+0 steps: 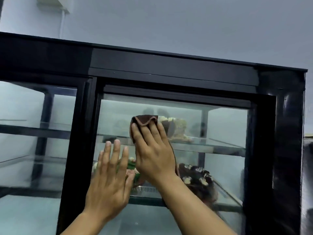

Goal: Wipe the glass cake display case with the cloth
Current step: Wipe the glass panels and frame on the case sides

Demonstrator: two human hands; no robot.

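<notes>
A black-framed glass cake display case (pixel 169 68) fills the view. My right hand (pixel 153 153) lies flat against its right glass door (pixel 220 126), pressing a brown cloth (pixel 144 120) onto the pane; the cloth pokes out above my fingertips. My left hand (pixel 110 180) rests flat on the same door, lower and to the left, fingers spread and holding nothing. Behind the glass, a cake (pixel 176 129) sits on the upper shelf and a dark chocolate cake (pixel 198 178) on the lower shelf.
The left glass door (pixel 37 136) shows glass shelves behind it. A black vertical frame post (pixel 81 133) divides the two doors. A wide black side panel (pixel 286 150) bounds the case on the right. A pale wall rises behind the case.
</notes>
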